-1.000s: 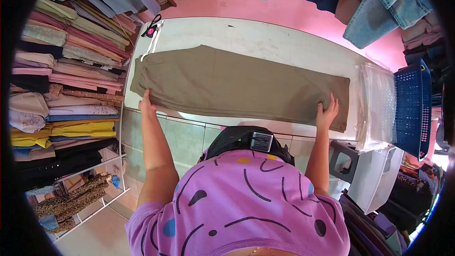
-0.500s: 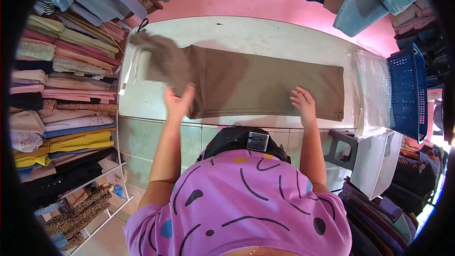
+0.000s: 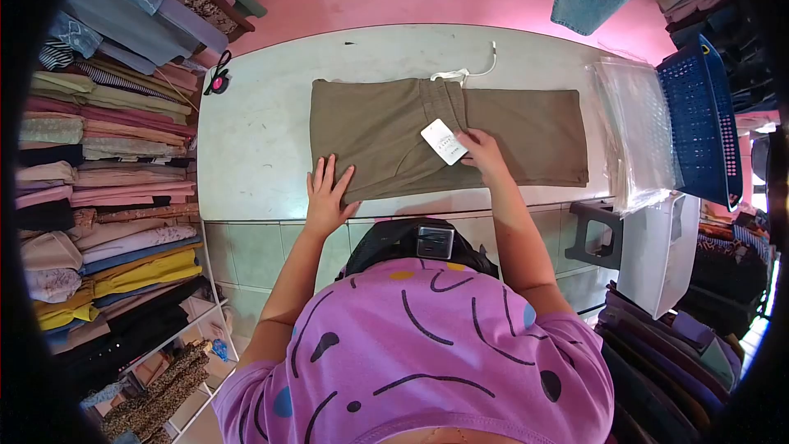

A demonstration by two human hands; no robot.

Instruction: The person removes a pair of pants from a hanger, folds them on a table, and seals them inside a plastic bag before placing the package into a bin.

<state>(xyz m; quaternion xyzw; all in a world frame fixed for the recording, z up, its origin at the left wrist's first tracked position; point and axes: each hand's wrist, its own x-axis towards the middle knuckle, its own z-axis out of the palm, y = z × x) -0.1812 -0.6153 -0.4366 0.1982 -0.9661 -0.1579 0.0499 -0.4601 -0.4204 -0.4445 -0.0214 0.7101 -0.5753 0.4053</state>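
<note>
A pair of olive-brown trousers (image 3: pixel 370 131) lies folded over on the white table, its elastic waistband (image 3: pixel 442 107) brought across the legs. A white drawstring (image 3: pixel 460 76) trails out beyond the waistband's far end. On the waistband side rests a white paper tag (image 3: pixel 445 142) with small print. My right hand (image 3: pixel 486 158) has its thumb and fingers closed at the tag's right edge. At the near left corner of the trousers, my left hand (image 3: pixel 327 196) lies flat with fingers spread on the cloth.
Clear plastic bags (image 3: pixel 633 131) are stacked at the table's right end, beside a blue basket (image 3: pixel 699 119). A small black-and-pink item (image 3: pixel 218 80) sits at the far left corner. Folded clothes (image 3: pixel 123 173) fill shelves to the left. A grey stool (image 3: pixel 596 234) stands below.
The trousers' waist part has been folded over from the left onto the legs, bringing tag and drawstring into sight. My right hand has moved left to the tag; my left hand now presses the fold.
</note>
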